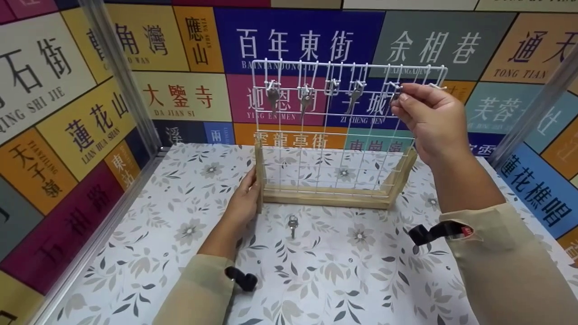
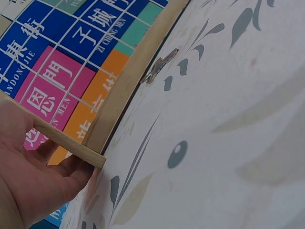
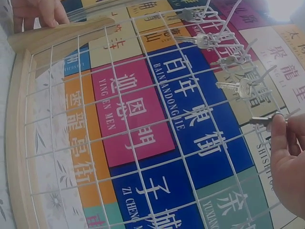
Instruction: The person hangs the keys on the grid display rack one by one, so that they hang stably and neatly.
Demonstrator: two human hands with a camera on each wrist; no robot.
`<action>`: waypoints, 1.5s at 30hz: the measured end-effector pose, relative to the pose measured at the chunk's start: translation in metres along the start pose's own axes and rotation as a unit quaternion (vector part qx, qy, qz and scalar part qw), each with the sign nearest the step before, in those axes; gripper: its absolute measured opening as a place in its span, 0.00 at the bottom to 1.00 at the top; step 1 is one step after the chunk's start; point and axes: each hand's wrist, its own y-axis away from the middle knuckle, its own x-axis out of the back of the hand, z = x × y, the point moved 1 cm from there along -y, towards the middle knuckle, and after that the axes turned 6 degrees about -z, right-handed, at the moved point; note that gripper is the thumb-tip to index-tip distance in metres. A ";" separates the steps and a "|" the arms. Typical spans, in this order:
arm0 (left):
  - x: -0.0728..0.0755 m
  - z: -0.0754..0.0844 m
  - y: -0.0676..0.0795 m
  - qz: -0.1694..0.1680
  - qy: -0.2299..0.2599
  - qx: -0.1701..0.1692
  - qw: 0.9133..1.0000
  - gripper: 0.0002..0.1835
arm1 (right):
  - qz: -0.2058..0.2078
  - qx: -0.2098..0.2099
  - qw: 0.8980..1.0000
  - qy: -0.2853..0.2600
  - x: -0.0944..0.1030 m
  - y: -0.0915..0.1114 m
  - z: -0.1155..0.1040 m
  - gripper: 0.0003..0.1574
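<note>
A white wire grid rack (image 1: 347, 65) stands upright in a wooden base (image 1: 325, 199). At its left side my left hand (image 1: 242, 198) grips the wooden side piece (image 2: 71, 143), fingers wrapped around its edge. High on the right, my right hand (image 1: 437, 118) pinches a small key (image 3: 261, 120) between thumb and forefinger, right at a hook of the grid. Several silver keys (image 1: 306, 95) hang from the hooks left of it. One loose key (image 1: 293, 224) with a ring lies on the tabletop in front of the base.
The table wears a white cloth (image 1: 194, 232) printed with grey flowers and leaves. Behind and to the sides rise panels (image 1: 298, 31) of coloured blocks with Chinese lettering. Metal posts (image 1: 124, 76) stand at the corners. At the far right is another hook (image 1: 437, 86).
</note>
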 end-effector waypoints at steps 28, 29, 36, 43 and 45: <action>-0.001 0.000 0.000 0.008 -0.002 0.010 1.000 0.26 | -0.095 -0.095 0.990 0.034 -0.043 0.047 0.140 0.10; -0.001 0.000 0.000 0.008 -0.001 0.010 1.000 0.26 | -0.099 -0.103 0.989 0.032 -0.046 0.047 0.146 0.10; 0.000 0.001 -0.001 0.002 0.009 0.005 1.000 0.26 | -0.125 -0.169 0.977 0.026 -0.062 0.050 0.185 0.15; 0.000 0.002 0.000 0.005 0.000 0.008 1.000 0.26 | -0.129 -0.230 0.963 0.061 -0.067 0.053 0.231 0.20; 0.000 0.002 0.001 0.005 -0.006 -0.002 1.000 0.26 | -0.135 -0.241 0.958 0.076 -0.068 0.055 0.241 0.21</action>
